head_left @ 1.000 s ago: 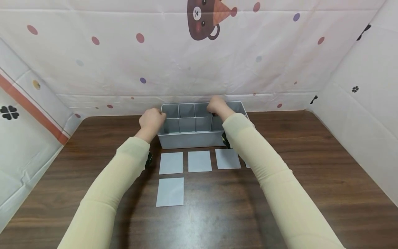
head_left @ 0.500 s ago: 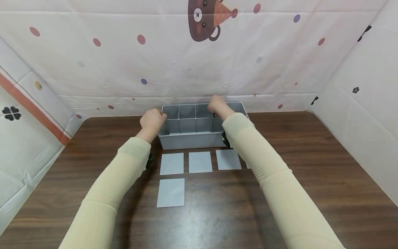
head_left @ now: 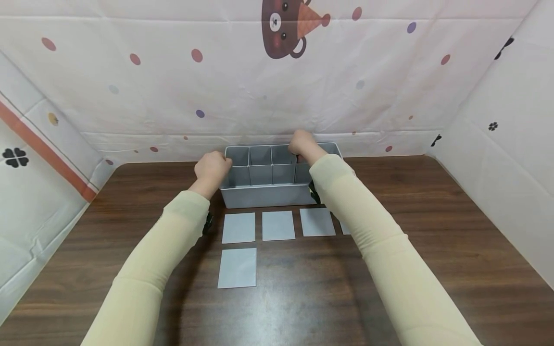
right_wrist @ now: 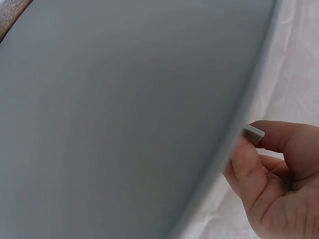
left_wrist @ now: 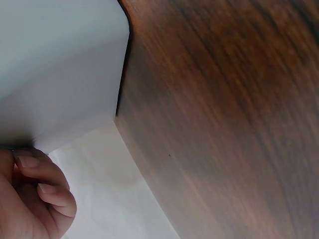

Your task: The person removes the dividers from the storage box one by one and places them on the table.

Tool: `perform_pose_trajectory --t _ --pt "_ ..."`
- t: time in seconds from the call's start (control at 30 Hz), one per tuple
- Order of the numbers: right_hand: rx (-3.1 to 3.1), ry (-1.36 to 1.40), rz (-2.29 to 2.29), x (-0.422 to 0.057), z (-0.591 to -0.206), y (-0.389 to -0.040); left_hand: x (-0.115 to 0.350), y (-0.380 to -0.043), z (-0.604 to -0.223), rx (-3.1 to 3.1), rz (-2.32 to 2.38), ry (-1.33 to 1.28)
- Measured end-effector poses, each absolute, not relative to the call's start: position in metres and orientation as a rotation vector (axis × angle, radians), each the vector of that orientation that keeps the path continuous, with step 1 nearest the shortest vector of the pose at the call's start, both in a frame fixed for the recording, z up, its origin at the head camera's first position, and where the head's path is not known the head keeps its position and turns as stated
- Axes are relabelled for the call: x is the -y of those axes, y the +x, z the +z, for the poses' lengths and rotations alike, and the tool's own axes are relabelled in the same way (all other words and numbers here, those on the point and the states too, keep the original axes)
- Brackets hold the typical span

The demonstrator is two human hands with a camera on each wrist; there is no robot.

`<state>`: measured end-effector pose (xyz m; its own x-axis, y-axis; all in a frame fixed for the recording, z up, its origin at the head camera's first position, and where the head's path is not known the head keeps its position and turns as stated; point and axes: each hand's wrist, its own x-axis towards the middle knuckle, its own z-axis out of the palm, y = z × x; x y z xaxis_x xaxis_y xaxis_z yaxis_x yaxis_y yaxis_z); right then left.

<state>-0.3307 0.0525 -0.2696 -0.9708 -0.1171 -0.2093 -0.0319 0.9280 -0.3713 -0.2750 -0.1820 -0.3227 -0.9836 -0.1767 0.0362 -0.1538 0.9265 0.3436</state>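
Note:
A long grey storage box (head_left: 266, 197), split by thin dividers into several compartments, stands against the back wall. My left hand (head_left: 212, 169) holds the box's left rim; in the left wrist view the curled fingers (left_wrist: 47, 174) meet the box's side wall. Over the right half of the box is my right hand (head_left: 304, 145). In the right wrist view its thumb and finger pinch the edge of a thin grey divider (right_wrist: 254, 133); the rest of the divider is hidden behind the box's front wall (right_wrist: 129, 114).
Grey square cards (head_left: 239, 228) lie in a row before the box, the rightmost partly under the right sleeve (head_left: 363, 216). Another card (head_left: 237, 268) lies nearer on the brown wooden table (head_left: 281, 312). A patterned white sheet (head_left: 242, 86) covers the walls.
My right hand has risen very slightly at the divider. The left hand stays on the box's left rim, and the box and cards keep their places.

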Motion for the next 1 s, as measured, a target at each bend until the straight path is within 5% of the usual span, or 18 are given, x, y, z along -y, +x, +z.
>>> perform_pose_trajectory --t 1.0 --pt "-2.868 -0.076 -0.529 -0.049 -0.247 -0.329 0.182 -0.274 -0.320 3.034 -0.525 0.264"
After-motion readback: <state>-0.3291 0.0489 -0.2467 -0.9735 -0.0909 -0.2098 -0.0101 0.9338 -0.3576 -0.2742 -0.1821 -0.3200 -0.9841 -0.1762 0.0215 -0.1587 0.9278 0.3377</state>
